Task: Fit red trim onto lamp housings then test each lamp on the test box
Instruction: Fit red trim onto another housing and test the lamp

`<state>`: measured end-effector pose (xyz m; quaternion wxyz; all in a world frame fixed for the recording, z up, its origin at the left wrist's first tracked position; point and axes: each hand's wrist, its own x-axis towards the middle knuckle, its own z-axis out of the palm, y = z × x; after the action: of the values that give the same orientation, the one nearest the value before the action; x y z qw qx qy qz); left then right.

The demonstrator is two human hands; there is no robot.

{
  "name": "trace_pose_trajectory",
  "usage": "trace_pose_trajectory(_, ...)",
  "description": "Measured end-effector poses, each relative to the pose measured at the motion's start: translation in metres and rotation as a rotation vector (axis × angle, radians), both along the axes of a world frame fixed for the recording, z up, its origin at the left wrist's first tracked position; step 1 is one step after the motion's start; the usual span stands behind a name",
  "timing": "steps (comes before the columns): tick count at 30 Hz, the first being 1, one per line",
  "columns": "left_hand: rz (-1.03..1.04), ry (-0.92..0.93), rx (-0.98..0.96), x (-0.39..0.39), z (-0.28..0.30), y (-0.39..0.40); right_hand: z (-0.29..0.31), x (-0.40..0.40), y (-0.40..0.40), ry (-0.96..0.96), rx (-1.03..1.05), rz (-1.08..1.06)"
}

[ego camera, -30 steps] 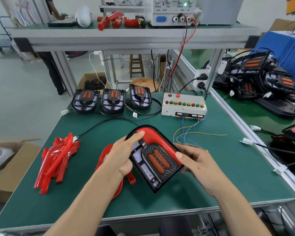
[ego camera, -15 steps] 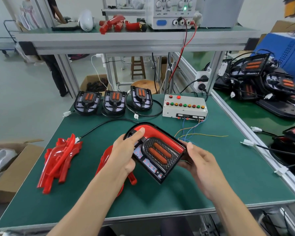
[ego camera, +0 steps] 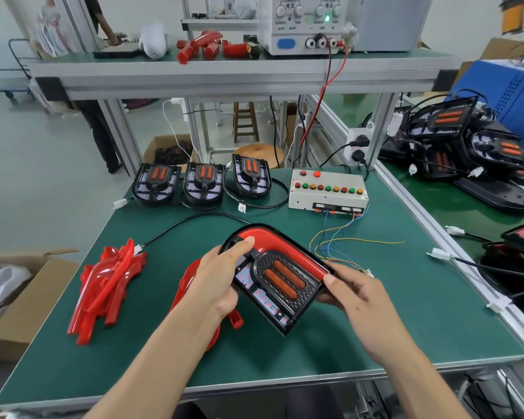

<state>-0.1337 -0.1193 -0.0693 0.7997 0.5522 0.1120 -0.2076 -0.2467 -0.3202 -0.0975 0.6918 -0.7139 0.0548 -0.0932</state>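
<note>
Both hands held one black U-shaped plastic lamp housing point(ego camera: 277, 279) just above the green-matted worktop point(ego camera: 375, 322), near its middle, tilted so its rounded end pointed away and to the left. A glossy red curved trim strip point(ego camera: 280, 240) lay along the housing's far edge and round its curved end, and two orange oblong lenses point(ego camera: 280, 278) sat side by side in the dark textured centre panel. The left hand point(ego camera: 217, 278) gripped the housing's left side, fingers curled beneath it and the thumb point(ego camera: 242, 246) pressed on top where the trim bends. The right hand point(ego camera: 350, 290) gripped the right-hand edge — thumb on the rim beside the end of the red strip, the other fingers folded under the housing. Partly hidden below the left wrist lay another red plastic piece point(ego camera: 191, 276) on the mat. A loose heap of red trim pieces point(ego camera: 106, 285) rested on the worktop's left part, well apart from the held lamp. Along the far edge stood three more black lamp housings point(ego camera: 201, 184) in a row, without red trim, their black cables and white plugs trailing on the mat. To their right sat the white test box point(ego camera: 327, 192) with its row of red, green and amber buttons — thin coloured wires point(ego camera: 339, 240) ran from its front towards the held lamp. On the shelf above stood a grey bench power supply point(ego camera: 307, 22) with a green light lit, and a pile of black lamps point(ego camera: 466, 152) covered the neighbouring bench on the right.
</note>
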Motion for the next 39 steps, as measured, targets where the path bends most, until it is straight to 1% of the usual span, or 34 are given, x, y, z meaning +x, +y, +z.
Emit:
trace_pose_trajectory(3,-0.003,-0.018,0.0,-0.003,0.0,0.0,0.001,0.0,0.002,-0.004,0.048,-0.063)
trace_pose_trajectory(6,0.006,-0.062,0.014,-0.008,0.002,-0.004,0.002,0.001,0.007,-0.026,0.047,-0.131)
trace_pose_trajectory(10,0.037,-0.098,0.024,-0.011,0.004,-0.005,0.002,0.001,0.007,-0.001,0.099,-0.103)
trace_pose_trajectory(15,0.044,-0.099,0.002,-0.013,0.003,-0.005,0.0,0.0,0.005,0.03,0.319,-0.116)
trace_pose_trajectory(20,0.124,-0.06,-0.008,-0.015,0.002,-0.009,-0.003,0.002,0.008,0.067,0.377,-0.16)
trace_pose_trajectory(24,0.204,-0.034,-0.014,-0.02,0.004,-0.015,-0.005,0.004,0.012,0.056,0.564,-0.161)
trace_pose_trajectory(26,0.208,-0.026,-0.03,-0.023,0.005,-0.018,-0.007,0.003,0.01,0.043,0.618,-0.151)
trace_pose_trajectory(28,0.208,0.002,-0.033,-0.025,0.003,-0.021,-0.009,0.001,0.007,0.032,0.603,-0.176)
trace_pose_trajectory(30,0.195,0.036,-0.027,-0.025,0.0,-0.024,-0.011,-0.002,0.004,0.032,0.535,-0.204)
trace_pose_trajectory(33,0.099,0.071,0.058,-0.021,-0.006,-0.024,-0.016,-0.011,-0.003,0.1,0.372,-0.227)
trace_pose_trajectory(34,0.048,0.066,0.097,-0.019,-0.009,-0.024,-0.012,-0.015,-0.003,0.136,0.251,-0.219)
trace_pose_trajectory(35,-0.005,0.054,0.139,-0.018,-0.01,-0.024,-0.014,-0.018,-0.006,0.169,0.094,-0.236)
trace_pose_trajectory(36,-0.054,0.035,0.186,-0.019,-0.012,-0.024,-0.009,-0.02,-0.005,0.198,-0.017,-0.238)
trace_pose_trajectory(38,-0.133,-0.047,0.29,-0.02,-0.013,-0.021,-0.004,-0.026,-0.003,0.214,-0.096,-0.25)
trace_pose_trajectory(39,-0.16,-0.119,0.368,-0.019,-0.013,-0.017,-0.005,-0.026,-0.003,0.213,-0.1,-0.254)
